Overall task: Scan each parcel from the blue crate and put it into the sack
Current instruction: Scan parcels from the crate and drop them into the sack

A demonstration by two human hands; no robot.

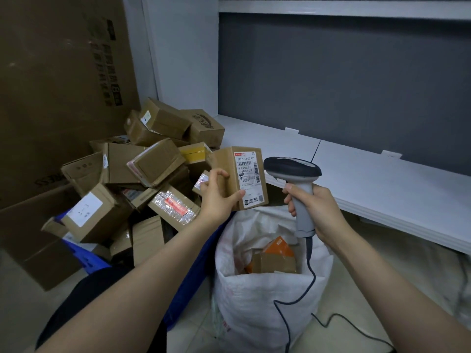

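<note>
My left hand (218, 193) grips a small brown cardboard parcel (240, 174) above the sack, its white shipping label turned toward the scanner. My right hand (314, 207) grips the grey handle of a barcode scanner (293, 171), whose dark head sits just right of the label. Below both stands the open white woven sack (254, 296), with a few parcels inside, one of them orange. At the left, the blue crate (84, 258) is heaped with several brown parcels (153, 161); only bits of its blue wall show.
Large cardboard boxes (56, 85) lean against the wall at the left. A low white shelf (382, 179) runs along the grey wall at the right. The scanner's dark cable (305, 289) hangs down across the sack to the floor.
</note>
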